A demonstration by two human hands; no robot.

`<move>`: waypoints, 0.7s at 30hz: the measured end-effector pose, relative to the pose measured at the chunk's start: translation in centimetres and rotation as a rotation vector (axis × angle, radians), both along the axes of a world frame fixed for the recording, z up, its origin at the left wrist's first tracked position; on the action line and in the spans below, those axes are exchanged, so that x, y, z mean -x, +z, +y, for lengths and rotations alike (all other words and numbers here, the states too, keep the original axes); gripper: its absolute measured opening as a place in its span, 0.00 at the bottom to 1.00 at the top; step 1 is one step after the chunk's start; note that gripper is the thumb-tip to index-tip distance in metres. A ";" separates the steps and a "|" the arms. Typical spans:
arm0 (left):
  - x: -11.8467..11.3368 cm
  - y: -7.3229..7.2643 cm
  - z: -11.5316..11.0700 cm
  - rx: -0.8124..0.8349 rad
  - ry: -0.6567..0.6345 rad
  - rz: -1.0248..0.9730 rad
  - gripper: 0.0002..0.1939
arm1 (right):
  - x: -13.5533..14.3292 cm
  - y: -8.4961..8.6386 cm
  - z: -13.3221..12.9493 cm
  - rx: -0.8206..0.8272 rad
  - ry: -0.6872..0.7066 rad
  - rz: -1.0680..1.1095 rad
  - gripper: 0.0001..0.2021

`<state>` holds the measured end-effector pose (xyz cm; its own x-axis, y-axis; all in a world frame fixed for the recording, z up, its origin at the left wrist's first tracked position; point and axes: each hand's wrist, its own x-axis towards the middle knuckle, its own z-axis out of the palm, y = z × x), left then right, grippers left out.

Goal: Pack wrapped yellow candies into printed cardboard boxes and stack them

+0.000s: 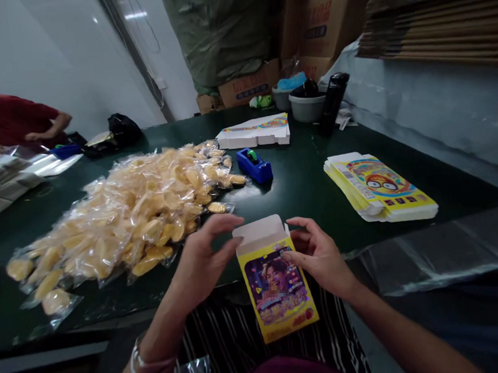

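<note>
A yellow printed carton (pixel 278 290) stands tilted over my lap, its white top flap (pixel 261 234) raised. My right hand (pixel 317 256) grips the carton's upper right edge, thumb on the printed front and fingers behind. At the upper left corner is my left hand (pixel 207 256), thumb and fingers apart beside the flap; whether the thumb tip touches the edge I cannot tell. To the left on the dark green table (pixel 302 199) lies a large heap of clear bags (pixel 147 206) with pale yellow oval pieces inside.
A blue tape dispenser (pixel 255 166) sits beyond the carton. Flat yellow cartons (pixel 381 187) are stacked at right, more white-edged cartons (pixel 255 131) farther back. A black bottle (pixel 333 104) and grey tubs (pixel 307 104) stand at the back. Another person (pixel 19 121) is at far left.
</note>
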<state>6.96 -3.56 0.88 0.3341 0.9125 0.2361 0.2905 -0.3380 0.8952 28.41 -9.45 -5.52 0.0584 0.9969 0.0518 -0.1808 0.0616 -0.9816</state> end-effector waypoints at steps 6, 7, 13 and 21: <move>1.4 -6.4 -6.5 0.441 0.184 -0.314 0.23 | 3.0 -2.0 -3.5 0.046 -0.128 0.064 0.21; 1.4 -7.2 -7.5 0.472 0.212 -0.346 0.24 | 3.3 -2.3 -4.1 0.066 -0.113 0.055 0.20; 3.2 -10.4 -11.5 0.670 0.255 -0.307 0.17 | 3.3 -4.8 -8.3 0.308 0.043 0.063 0.15; 4.1 -11.1 -12.5 0.494 0.281 -0.186 0.06 | 3.6 -5.2 -9.0 0.082 -0.080 -0.278 0.06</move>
